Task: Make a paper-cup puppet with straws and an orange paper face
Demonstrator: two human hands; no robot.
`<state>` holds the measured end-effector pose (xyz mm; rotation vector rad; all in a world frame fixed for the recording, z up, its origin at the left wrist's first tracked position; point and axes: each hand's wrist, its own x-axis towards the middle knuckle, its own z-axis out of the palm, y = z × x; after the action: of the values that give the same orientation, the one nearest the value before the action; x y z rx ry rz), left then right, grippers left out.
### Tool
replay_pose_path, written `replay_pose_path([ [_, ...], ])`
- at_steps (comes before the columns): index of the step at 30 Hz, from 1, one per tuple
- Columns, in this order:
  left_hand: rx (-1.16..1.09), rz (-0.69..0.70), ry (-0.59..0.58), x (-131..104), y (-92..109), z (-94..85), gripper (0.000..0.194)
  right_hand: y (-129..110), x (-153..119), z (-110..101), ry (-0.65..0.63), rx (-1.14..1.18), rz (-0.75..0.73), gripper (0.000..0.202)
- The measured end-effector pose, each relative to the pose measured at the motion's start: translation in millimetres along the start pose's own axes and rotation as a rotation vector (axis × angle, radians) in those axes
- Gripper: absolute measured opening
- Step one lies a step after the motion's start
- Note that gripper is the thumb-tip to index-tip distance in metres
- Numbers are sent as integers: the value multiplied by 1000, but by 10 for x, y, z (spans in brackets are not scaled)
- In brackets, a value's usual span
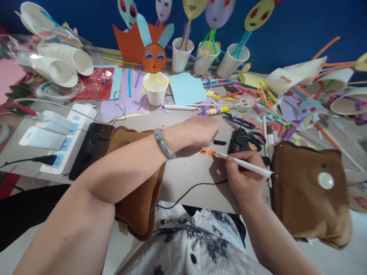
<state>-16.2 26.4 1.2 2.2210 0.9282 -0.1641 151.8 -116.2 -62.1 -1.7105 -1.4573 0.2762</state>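
Observation:
My right hand (248,173) pinches a white marker pen (252,166), its tip at a small orange paper circle (211,152) on the table. Just left of it lies a second orange paper circle (203,151) with black marks drawn on it. My left hand (202,131), with a green bangle (164,143) at the wrist, is curled above and behind the circles. Its fingertips are turned away, so whatever they hold is hidden. A black pen cap (219,142) rests between my hands. Beyond my right hand sits a black glue gun (239,141).
Scissors (239,121) and a yellow marker (218,110) lie behind my hands. Paper cups (155,91) with paper-faced figures line the back. A power strip (67,145) and phone (91,149) are at left. Brown cushions (306,202) flank me; a black cable (195,186) crosses the front.

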Motion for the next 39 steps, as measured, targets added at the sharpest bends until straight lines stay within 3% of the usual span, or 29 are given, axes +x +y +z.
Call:
replay_pose_path([
  [7, 22, 37, 97, 41, 135, 40, 27, -17, 0, -2, -55, 4, -21, 18],
  [25, 27, -16, -11, 31, 182, 44, 17, -61, 19, 7, -59, 26, -63, 18],
  [39, 66, -26, -8, 33, 202, 41, 26, -98, 27, 10, -86, 21, -43, 15],
])
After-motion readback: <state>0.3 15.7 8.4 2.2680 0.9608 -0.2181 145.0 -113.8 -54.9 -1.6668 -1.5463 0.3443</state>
